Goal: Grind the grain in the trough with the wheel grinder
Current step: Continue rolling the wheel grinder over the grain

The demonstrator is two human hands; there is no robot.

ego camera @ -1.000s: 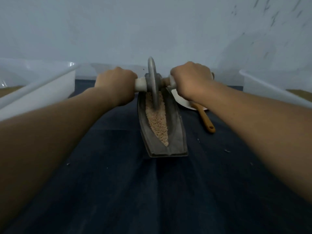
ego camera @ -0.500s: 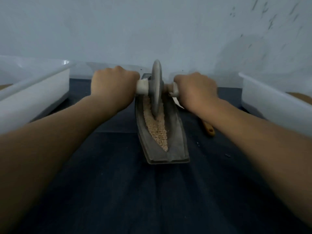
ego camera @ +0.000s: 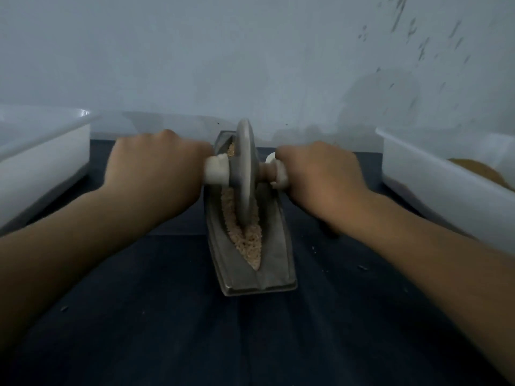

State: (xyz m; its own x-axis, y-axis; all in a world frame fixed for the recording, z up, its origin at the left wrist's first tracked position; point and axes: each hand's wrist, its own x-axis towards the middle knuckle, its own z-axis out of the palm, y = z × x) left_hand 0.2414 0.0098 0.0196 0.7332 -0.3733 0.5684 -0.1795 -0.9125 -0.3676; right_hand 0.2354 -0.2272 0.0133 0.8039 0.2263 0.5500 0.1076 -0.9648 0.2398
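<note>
Dark blue desk carries everything. Along left edge: white bin. Along right edge: second white bin, brown contents visible in far part. Grey trough at desk middle, lying lengthwise, far end near back edge. Left hand clenched round left handle of wheel grinder; right hand clenched round right handle. Wheel upright in trough groove, rim sunk in grain. Grain fills groove down to near tip
</note>
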